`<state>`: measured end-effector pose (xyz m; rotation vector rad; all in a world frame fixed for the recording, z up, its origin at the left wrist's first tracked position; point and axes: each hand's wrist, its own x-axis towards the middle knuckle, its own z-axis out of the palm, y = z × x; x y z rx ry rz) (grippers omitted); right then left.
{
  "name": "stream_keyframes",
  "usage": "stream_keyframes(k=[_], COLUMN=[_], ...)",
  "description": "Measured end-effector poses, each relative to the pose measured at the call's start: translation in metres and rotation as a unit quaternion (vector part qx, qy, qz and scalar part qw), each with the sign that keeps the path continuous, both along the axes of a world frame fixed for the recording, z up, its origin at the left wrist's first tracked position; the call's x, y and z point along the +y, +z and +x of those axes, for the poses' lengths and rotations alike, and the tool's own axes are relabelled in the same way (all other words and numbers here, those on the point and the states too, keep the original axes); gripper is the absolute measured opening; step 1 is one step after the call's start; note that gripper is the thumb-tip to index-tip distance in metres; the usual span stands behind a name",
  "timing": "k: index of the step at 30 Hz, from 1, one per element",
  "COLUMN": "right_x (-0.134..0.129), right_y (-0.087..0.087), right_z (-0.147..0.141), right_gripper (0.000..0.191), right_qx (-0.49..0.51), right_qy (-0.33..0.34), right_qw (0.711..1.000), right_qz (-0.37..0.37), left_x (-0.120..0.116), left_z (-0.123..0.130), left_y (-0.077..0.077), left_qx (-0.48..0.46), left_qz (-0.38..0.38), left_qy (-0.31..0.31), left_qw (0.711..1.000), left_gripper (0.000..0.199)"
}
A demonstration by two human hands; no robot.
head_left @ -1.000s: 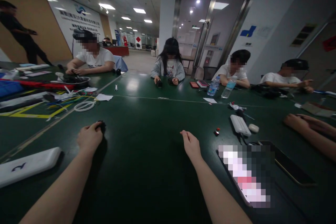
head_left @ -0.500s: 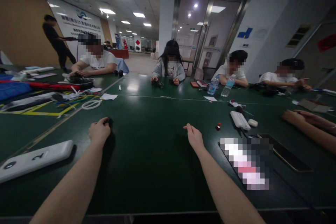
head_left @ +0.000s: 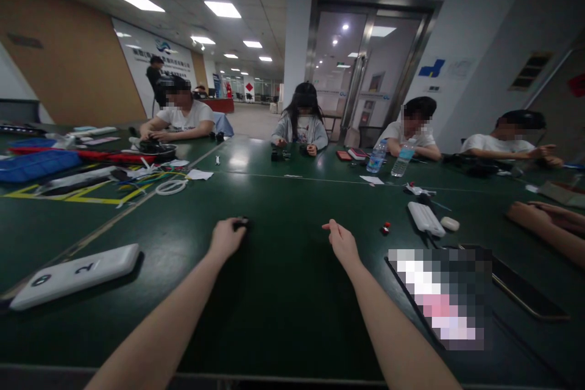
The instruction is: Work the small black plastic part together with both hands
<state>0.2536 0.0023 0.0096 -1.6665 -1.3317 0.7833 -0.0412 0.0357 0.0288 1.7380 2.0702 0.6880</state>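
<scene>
My left hand (head_left: 226,237) is closed on a small dark object (head_left: 242,223) at the middle of the green table (head_left: 274,311). The object's kind cannot be made out, since the fingers cover part of it. To its right, my right hand (head_left: 342,242) rests at the table with its fingers pointing left. Its index finger is stretched out, and nothing shows in it. A gap of bare tabletop lies between the two hands. Right of my right hand is a small red and black item (head_left: 386,228).
A white numbered device (head_left: 77,277) lies at left, near cables (head_left: 171,187) and a blue tray (head_left: 41,166). At right are a lit phone (head_left: 434,301), a dark phone (head_left: 530,286), a white power bank (head_left: 426,219) and water bottles (head_left: 403,159). Another person's hands (head_left: 539,216) are at far right.
My left hand has moved right, toward my right hand, with the dark object in it. My right hand is almost where it was. The whole view has shifted slightly.
</scene>
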Motion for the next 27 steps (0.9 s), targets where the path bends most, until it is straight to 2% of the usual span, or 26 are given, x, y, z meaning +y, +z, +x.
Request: stream_keyframes(k=[1, 2, 3, 4, 5, 7, 9, 15, 18, 21, 23, 25, 27], right_x=[-0.001, -0.003, -0.005, -0.008, -0.012, -0.019, -0.025, -0.030, -0.028, -0.022, -0.016, -0.011, -0.008], right_y=[0.003, 0.007, 0.011, 0.015, 0.019, 0.028, 0.034, 0.034, 0.030, 0.030, 0.030, 0.030, 0.031], right_z=[0.001, 0.002, 0.002, 0.003, 0.003, 0.002, 0.001, -0.014, -0.020, -0.011, 0.004, 0.019, 0.028], right_gripper=[0.050, 0.048, 0.045, 0.040, 0.035, 0.034, 0.035, 0.028, 0.020, 0.019, 0.026, 0.031, 0.033], right_qx=[0.000, -0.001, -0.006, -0.011, -0.010, -0.032, -0.083, -0.166, -0.160, -0.085, 0.008, 0.065, 0.093], right_qy=[0.022, 0.053, 0.092, 0.139, 0.180, 0.265, 0.302, 0.352, 0.352, 0.267, 0.142, 0.056, 0.024], right_qw=[1.000, 0.998, 0.995, 0.990, 0.983, 0.964, 0.949, 0.921, 0.922, 0.960, 0.988, 0.994, 0.993], right_qz=[0.006, 0.016, 0.025, 0.034, 0.043, 0.000, -0.032, -0.031, -0.015, 0.026, 0.067, 0.064, 0.067], left_x=[-0.010, -0.021, -0.031, -0.039, -0.045, -0.052, -0.052, -0.046, -0.044, -0.040, -0.038, -0.036, -0.036], left_z=[0.024, 0.046, 0.064, 0.078, 0.086, 0.091, 0.085, 0.072, 0.069, 0.061, 0.054, 0.048, 0.045], left_y=[-0.005, -0.009, -0.013, -0.016, -0.017, -0.017, -0.016, -0.013, -0.010, -0.007, -0.004, 0.000, 0.004], left_qx=[-0.016, -0.037, -0.058, -0.075, -0.090, -0.120, -0.145, -0.135, -0.134, -0.128, -0.123, -0.116, -0.098], left_qz=[-0.005, -0.014, -0.023, -0.036, -0.044, -0.056, -0.064, -0.061, -0.073, -0.078, -0.089, -0.105, -0.110], left_qy=[-0.079, -0.221, -0.315, -0.374, -0.399, -0.412, -0.412, -0.409, -0.398, -0.397, -0.395, -0.395, -0.401], left_qw=[0.997, 0.975, 0.947, 0.924, 0.911, 0.901, 0.897, 0.901, 0.905, 0.906, 0.906, 0.905, 0.904], left_gripper=[0.033, 0.037, 0.040, 0.042, 0.044, 0.048, 0.052, 0.053, 0.056, 0.059, 0.060, 0.058, 0.053])
